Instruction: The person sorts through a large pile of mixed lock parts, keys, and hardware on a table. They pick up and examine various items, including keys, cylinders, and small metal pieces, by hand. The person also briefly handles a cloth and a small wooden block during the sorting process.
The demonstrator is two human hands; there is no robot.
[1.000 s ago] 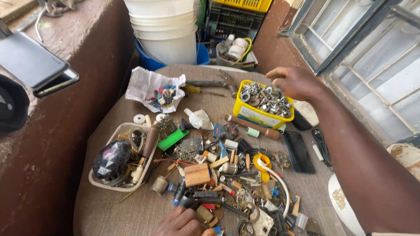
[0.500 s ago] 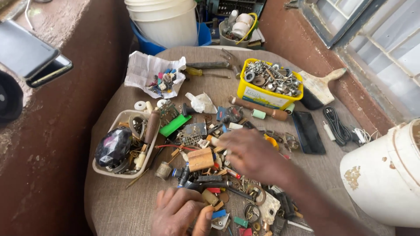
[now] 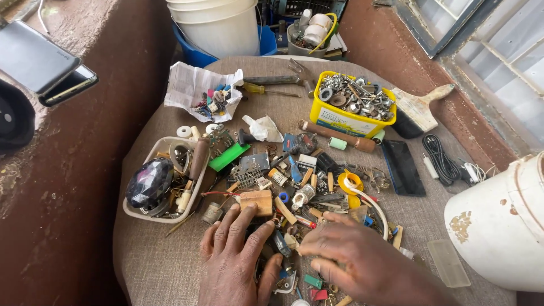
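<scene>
I see the tabletop (image 3: pixel 164 266), a round top under grey-brown cloth, spread with a heap of small hardware. Well beyond my hands, on the far right, sits a yellow tub (image 3: pixel 345 118) of nuts and washers; far off to the left lies a cream tray (image 3: pixel 148 211) holding a dark faceted ball (image 3: pixel 148 182). A white bucket (image 3: pixel 501 221) stands to the right of my right hand.

My left hand (image 3: pixel 235 260) lies palm down on the heap, fingers spread and pointing away from me, its grip open and holding nothing. The small wooden block (image 3: pixel 256 202) lies just ahead of those fingertips, apparently touching them, with its long axis running left to right, across the line of the fingers. The left hand is plainly the nearer one to it.

My right hand (image 3: pixel 362 263) comes in from the lower right, knuckles up, fingers curled towards the left over the small parts between both hands. I cannot tell whether its grip pinches anything, since the fingertips are hidden among the pieces. A yellow tape roll (image 3: pixel 349 182) lies beyond this hand, apart from it.
</scene>
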